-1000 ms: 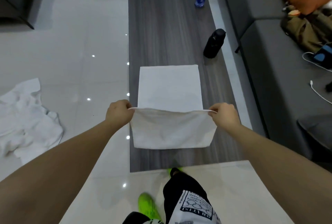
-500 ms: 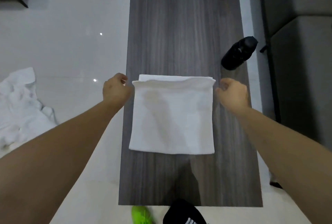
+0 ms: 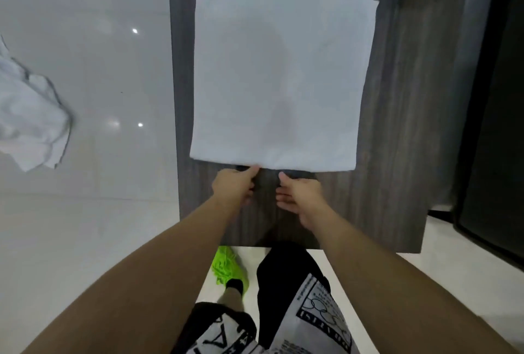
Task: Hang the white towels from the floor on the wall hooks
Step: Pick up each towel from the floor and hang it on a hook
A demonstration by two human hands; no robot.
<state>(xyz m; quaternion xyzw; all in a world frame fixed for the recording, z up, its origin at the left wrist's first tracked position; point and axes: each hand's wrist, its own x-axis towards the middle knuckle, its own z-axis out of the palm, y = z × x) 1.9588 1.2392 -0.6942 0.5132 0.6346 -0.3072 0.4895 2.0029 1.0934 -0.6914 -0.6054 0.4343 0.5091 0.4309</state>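
I have let go of the far corners; the folded white towel now lies flat on the counter; my left hand pinches its near edge, right hand loosely spread just beside; hanging is not started; another white towel remains crumpled on the floor.

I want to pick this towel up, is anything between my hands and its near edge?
Nothing visible. The left hand already touches the folded towel at its near edge; the right hand sits just short, bare table between.
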